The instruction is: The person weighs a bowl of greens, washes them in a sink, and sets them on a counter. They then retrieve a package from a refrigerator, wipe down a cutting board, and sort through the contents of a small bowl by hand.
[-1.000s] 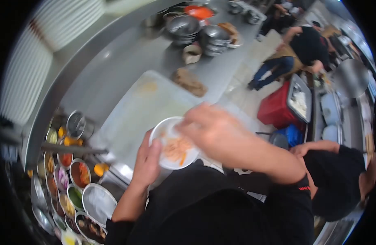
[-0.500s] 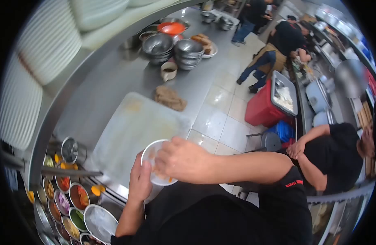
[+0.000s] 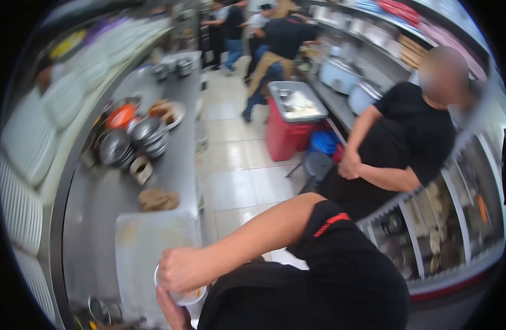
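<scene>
My left hand [image 3: 172,309] is wrapped round the side of a white bowl [image 3: 193,298], which I hold near my body. Orange and pale bits of food show inside it. Over the bowl's mouth is my right hand [image 3: 181,269], closed in a fist with its fingers turned down; whatever it grips is hidden. Below both hands lies a white cutting board [image 3: 148,236] on the steel counter [image 3: 93,220]. A crumpled brown cloth [image 3: 158,199] rests just beyond the board.
Stacked steel bowls [image 3: 116,147], a cup [image 3: 141,169] and a plate of browned food [image 3: 168,113] stand farther along the counter. A person with clasped hands [image 3: 350,163] is at my right. A red bin [image 3: 286,132] stands on the tiled floor; other people are beyond.
My view has swung right and up, so the food containers at lower left are mostly out of sight. Both hands stay at the bowl, the right still closed over it.
</scene>
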The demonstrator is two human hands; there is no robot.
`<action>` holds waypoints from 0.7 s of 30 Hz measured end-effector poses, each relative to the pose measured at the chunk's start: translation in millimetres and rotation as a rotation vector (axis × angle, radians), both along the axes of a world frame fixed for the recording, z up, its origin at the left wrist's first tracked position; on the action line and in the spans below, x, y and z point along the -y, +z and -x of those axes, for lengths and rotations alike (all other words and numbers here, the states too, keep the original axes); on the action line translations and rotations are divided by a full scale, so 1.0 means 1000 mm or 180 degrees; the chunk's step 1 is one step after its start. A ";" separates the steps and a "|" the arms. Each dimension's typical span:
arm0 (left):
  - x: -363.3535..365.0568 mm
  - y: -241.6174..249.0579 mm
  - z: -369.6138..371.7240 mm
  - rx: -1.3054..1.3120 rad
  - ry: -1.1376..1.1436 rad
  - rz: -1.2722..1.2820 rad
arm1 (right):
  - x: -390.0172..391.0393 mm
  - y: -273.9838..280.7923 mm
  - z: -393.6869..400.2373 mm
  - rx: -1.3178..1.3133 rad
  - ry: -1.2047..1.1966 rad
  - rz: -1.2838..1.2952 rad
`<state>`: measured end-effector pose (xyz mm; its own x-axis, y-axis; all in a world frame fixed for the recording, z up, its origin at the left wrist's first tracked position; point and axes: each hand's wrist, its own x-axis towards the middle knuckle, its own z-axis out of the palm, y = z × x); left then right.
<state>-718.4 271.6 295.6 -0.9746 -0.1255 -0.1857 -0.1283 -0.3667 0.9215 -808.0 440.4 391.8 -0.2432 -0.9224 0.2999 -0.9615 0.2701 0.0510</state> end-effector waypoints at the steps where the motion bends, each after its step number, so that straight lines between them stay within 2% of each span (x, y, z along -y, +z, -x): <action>1: -0.006 0.009 0.004 0.0144 -0.0178 0.0030 | -0.002 0.004 0.001 -0.0024 -0.0063 0.0004; 5: -0.017 0.036 0.008 0.0498 -0.0487 0.0162 | -0.024 0.022 0.002 0.0193 -0.0172 0.0277; 12: -0.026 0.028 0.017 0.0657 -0.0837 -0.0011 | -0.059 0.027 0.002 0.1185 -0.0530 0.0455; 17: -0.034 0.033 0.026 0.0468 -0.1235 0.0123 | -0.089 0.044 -0.011 0.1579 -0.0852 0.0736; 21: -0.041 0.033 0.032 0.0360 -0.1524 0.0170 | -0.116 0.074 -0.025 0.1856 -0.0813 0.1081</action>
